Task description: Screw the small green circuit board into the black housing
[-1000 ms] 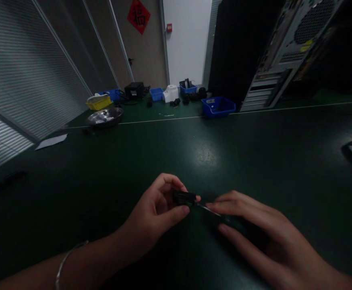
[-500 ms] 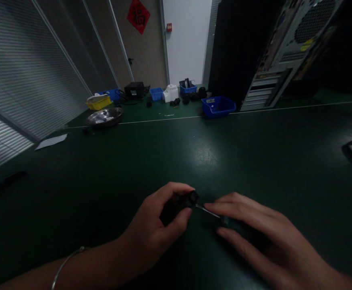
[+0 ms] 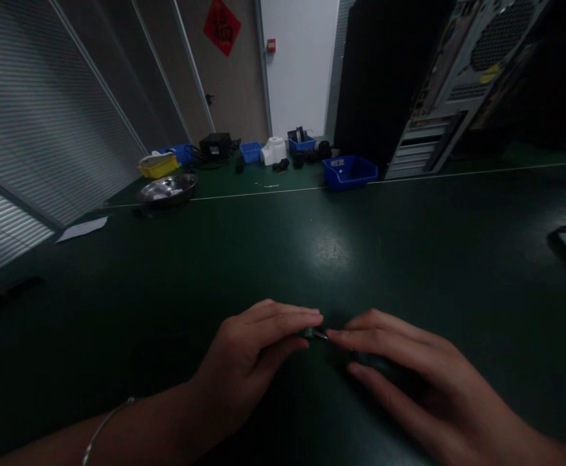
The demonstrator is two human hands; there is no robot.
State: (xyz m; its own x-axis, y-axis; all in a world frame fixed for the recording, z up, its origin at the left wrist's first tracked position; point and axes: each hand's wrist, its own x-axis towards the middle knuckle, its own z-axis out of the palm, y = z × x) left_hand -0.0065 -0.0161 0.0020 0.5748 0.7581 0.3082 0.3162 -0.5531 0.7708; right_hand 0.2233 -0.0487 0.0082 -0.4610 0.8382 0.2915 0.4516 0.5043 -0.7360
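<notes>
Lower centre of frame, nearest the camera: left hand (image 3: 251, 356) lies palm down on the dark green worktop (image 3: 341, 246), fingers stretched flat toward the right, thumb tucked under. Grip narrow, pinched on a small dark part (image 3: 311, 333) that only just peeks out past the fingertips; most of it is covered, so type can't be told. A thin bracelet (image 3: 102, 424) sits on the left wrist at lower left.

Right hand (image 3: 409, 382), lower right, comes in low from the corner, wrist flat, index finger extended along a thin metal-tipped tool (image 3: 322, 335). Grip closed around the tool's dark handle, which is mostly hidden under the palm. Tool tip meets the small part right where the two sets of fingertips nearly touch.

Judgement re. technique: keep the part pressed to the worktop w/ the left hand, tip in line w/ the part, both wrists resting for steadiness. Light is poor; slip risk at the tip.

Mid frame: worktop surface w/ a dull glare patch.

Far, upper centre: blue bin (image 3: 350, 171), steel bowl (image 3: 167, 189) and yellow bin (image 3: 158, 166) to upper left, small white appliance (image 3: 273, 150). Upper right: open PC tower case (image 3: 462, 84). Top centre: red door hanging (image 3: 222, 27).
</notes>
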